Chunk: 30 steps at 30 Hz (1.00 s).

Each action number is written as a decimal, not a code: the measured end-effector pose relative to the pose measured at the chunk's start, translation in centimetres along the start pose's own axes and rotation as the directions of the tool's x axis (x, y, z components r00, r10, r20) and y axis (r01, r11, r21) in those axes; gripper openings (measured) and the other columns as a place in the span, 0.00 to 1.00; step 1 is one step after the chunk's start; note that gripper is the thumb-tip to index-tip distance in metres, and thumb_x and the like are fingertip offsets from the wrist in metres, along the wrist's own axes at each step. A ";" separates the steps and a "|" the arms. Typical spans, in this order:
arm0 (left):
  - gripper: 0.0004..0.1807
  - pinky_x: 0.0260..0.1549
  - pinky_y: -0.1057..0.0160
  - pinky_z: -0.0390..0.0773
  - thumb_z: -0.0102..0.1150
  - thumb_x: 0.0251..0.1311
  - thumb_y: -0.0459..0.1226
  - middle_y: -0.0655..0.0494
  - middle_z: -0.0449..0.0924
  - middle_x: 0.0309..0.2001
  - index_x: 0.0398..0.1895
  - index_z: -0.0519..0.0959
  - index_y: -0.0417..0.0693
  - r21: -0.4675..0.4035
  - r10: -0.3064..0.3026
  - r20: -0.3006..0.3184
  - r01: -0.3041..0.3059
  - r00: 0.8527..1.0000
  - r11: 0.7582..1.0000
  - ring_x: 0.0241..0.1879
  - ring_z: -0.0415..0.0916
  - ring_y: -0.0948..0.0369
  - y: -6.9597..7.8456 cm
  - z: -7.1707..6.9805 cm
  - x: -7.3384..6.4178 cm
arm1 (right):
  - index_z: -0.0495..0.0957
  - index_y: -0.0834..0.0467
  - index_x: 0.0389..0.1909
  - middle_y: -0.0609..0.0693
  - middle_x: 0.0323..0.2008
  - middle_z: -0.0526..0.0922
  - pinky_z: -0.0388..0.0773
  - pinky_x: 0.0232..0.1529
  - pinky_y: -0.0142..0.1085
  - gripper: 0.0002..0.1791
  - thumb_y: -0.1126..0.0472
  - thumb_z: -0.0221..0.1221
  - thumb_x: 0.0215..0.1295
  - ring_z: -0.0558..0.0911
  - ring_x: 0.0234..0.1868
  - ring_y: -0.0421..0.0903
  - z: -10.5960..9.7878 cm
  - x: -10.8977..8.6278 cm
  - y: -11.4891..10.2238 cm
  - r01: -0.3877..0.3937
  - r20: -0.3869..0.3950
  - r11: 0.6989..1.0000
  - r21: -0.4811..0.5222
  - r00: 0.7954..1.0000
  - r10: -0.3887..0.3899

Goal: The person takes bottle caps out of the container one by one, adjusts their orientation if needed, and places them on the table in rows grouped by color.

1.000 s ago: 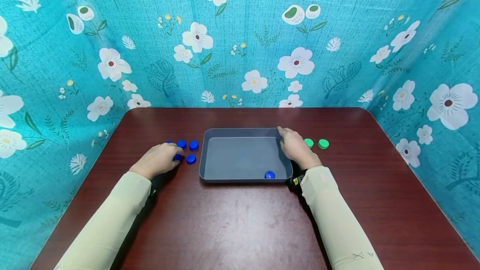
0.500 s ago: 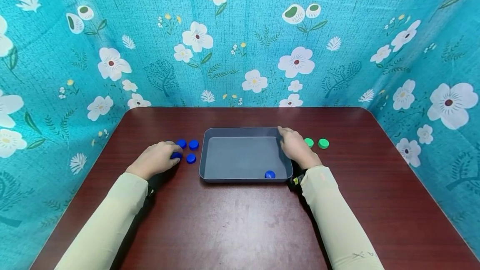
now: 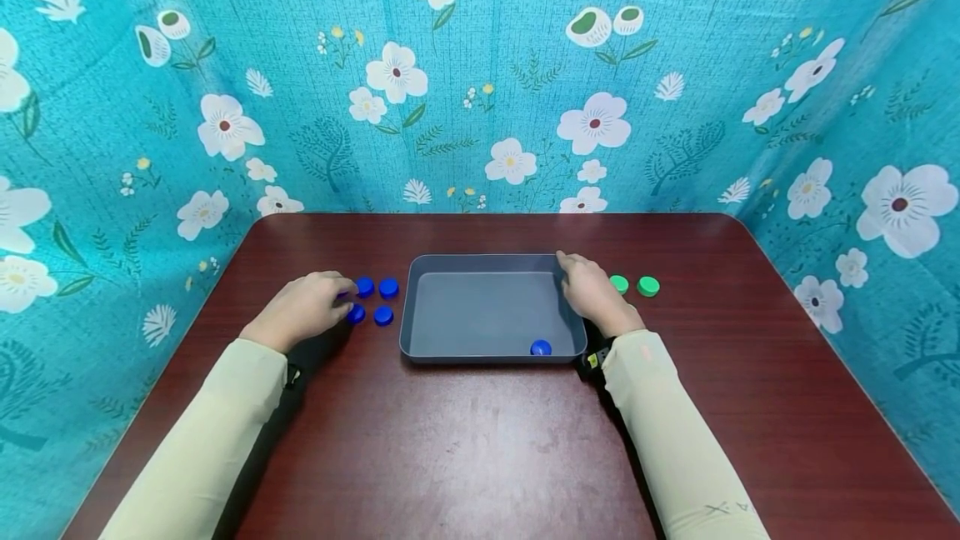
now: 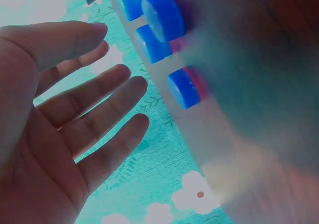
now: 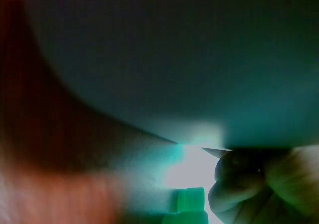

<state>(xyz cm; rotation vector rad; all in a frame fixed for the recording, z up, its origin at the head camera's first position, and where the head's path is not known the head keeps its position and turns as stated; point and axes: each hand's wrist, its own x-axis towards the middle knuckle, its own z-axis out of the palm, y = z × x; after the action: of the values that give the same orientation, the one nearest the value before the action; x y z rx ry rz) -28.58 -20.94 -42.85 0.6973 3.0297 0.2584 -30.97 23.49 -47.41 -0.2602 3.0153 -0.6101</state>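
My left hand (image 3: pixel 303 307) hovers at the left of a loose group of blue bottle caps (image 3: pixel 383 316), its fingertips close over the nearest ones. In the left wrist view its fingers (image 4: pixel 109 117) are spread and relaxed, with nothing between them and the thumb; blue caps (image 4: pixel 184 88) stand beyond the fingertips. One cap behind the left fingers is partly hidden. At the right side of a grey tray (image 3: pixel 487 315), my right hand (image 3: pixel 595 297) grips the rim, and curled fingers (image 5: pixel 239 179) show at its edge in the right wrist view. Inside the tray, near its front wall, lies one blue cap (image 3: pixel 541 347).
Green bottle caps (image 3: pixel 648 287) lie on the dark red table (image 3: pixel 480 448) just right of the right hand. A blue flowered cloth (image 3: pixel 465 90) hangs behind the table's far edge and along both sides.
My left hand has lifted and drawn back a little to the left, and its fingers have opened away from a blue cap, which stays on the table. The right hand and tray have not moved.
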 end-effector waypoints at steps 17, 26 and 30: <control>0.17 0.47 0.47 0.78 0.65 0.61 0.38 0.48 0.81 0.48 0.52 0.82 0.43 0.043 0.069 -0.024 -0.068 0.997 0.997 0.50 0.78 0.49 1.7 -2.1 1.2 | 0.56 0.65 0.73 0.64 0.68 0.64 0.67 0.61 0.53 0.30 0.67 0.50 0.73 0.64 0.68 0.59 0.1 0.0 0.0 -0.006 -0.002 1.000 -0.007 1.000 0.006; 0.17 0.48 0.48 0.77 0.66 0.59 0.37 0.49 0.80 0.49 0.52 0.82 0.44 0.065 0.133 -0.047 -0.130 0.990 0.989 0.51 0.77 0.52 3.3 -3.4 2.2 | 0.57 0.64 0.73 0.63 0.68 0.64 0.68 0.61 0.53 0.30 0.66 0.51 0.73 0.65 0.67 0.59 0.3 0.2 0.1 -0.002 -0.008 1.000 -0.010 1.000 0.002; 0.17 0.49 0.49 0.77 0.65 0.60 0.37 0.49 0.80 0.50 0.53 0.82 0.44 0.062 0.159 -0.036 -0.157 0.987 0.986 0.52 0.77 0.52 4.4 -3.7 2.7 | 0.57 0.64 0.73 0.63 0.67 0.65 0.68 0.60 0.53 0.30 0.66 0.51 0.73 0.65 0.67 0.59 0.2 0.2 0.2 -0.004 -0.012 1.000 -0.014 1.000 0.004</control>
<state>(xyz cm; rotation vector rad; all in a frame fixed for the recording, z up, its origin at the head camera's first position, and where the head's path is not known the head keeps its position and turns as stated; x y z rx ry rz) -29.35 -16.45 -38.48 0.9502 3.0350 0.1884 -31.12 23.52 -47.70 -0.2528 3.0312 -0.5932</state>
